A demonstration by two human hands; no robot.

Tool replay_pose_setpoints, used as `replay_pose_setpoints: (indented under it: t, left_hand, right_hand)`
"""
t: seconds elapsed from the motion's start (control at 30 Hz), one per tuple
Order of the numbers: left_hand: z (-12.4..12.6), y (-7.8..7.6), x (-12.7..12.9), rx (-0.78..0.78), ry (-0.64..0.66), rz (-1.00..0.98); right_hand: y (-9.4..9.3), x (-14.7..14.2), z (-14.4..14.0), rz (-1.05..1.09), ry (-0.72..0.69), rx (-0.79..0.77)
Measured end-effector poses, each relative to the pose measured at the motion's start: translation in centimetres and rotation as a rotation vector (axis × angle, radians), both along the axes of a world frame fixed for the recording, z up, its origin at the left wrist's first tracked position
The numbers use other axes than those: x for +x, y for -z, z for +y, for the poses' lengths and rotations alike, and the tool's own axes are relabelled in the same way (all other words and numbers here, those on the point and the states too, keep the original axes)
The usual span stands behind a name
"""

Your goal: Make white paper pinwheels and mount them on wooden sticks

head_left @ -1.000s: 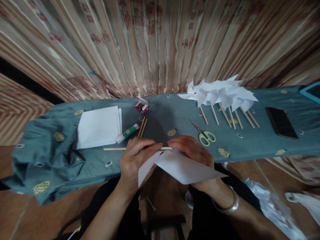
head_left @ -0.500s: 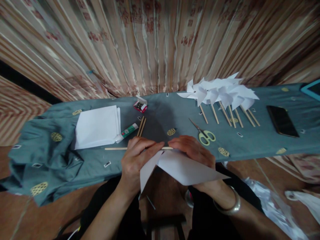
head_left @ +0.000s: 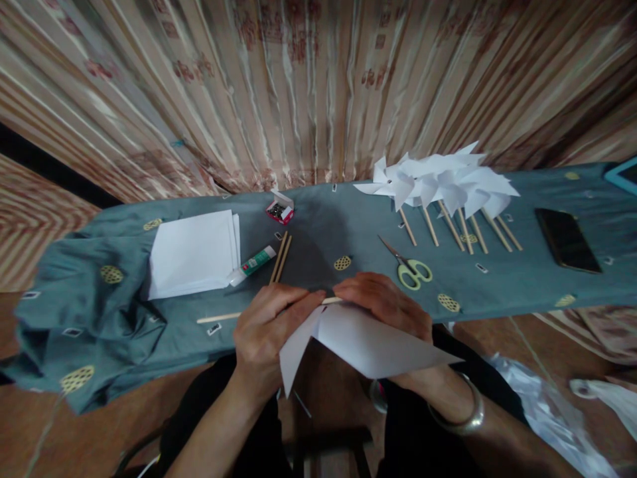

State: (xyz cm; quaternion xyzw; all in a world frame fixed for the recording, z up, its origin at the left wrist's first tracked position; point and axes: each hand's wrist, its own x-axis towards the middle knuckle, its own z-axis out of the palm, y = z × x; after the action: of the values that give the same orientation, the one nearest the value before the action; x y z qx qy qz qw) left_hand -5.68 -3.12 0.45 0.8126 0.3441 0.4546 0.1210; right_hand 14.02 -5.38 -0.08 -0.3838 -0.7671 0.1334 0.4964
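Grips wooden stick (head_left: 219,318) and folded paper (head_left: 373,338) between left hand (head_left: 269,325) and right hand (head_left: 383,305), at near edge of table (head_left: 507,292). Looks light, likely stiff along stick, crease-prone in paper. Best held by stick.

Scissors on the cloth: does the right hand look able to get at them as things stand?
Probably yes: the scissors lie just beyond the right hand, with nothing seen between. That hand is busy with the stick and white paper, though, so it would likely need freeing first.
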Motion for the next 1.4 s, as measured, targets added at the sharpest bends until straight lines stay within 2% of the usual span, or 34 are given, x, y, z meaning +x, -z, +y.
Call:
replay_pose_setpoints:
  t: [0.17, 0.4, 0.8, 0.97, 1.17, 1.3, 1.4]
  left_hand:
    - [-0.5, -0.6, -0.2, 0.065, 0.005, 0.016]
    - [-1.0, -1.8, -0.2, -0.003, 0.029, 0.01]
    - [-1.0, -1.9, -0.5, -0.022, 0.035, 0.024]
    - [-1.3, -1.6, -0.7, -0.021, 0.025, 0.036]
    - [-1.7, -1.4, -0.7, -0.043, 0.033, 0.074]
    - [-1.7, -2.0, -1.1, -0.077, 0.056, 0.076]
    - [-1.4, -2.6, -1.6, -0.111, 0.124, 0.129]
  right_hand:
    - [-0.8, -0.1, -0.3, -0.009, -0.012, 0.019]
    - [-1.5, -0.2, -0.6, -0.011, 0.003, 0.028]
    - [-1.6, -0.5, -0.4, -0.009, 0.02, 0.013]
    - [-1.1, -0.7, -0.4, 0.028, 0.014, 0.087]
    - [-1.9, -0.3, -1.3, -0.047, -0.002, -0.046]
    - [-2.7, 0.1, -1.6, -0.091, -0.018, -0.126]
    - [-2.6, 0.0, -1.7, -0.086, -0.031, -0.108]
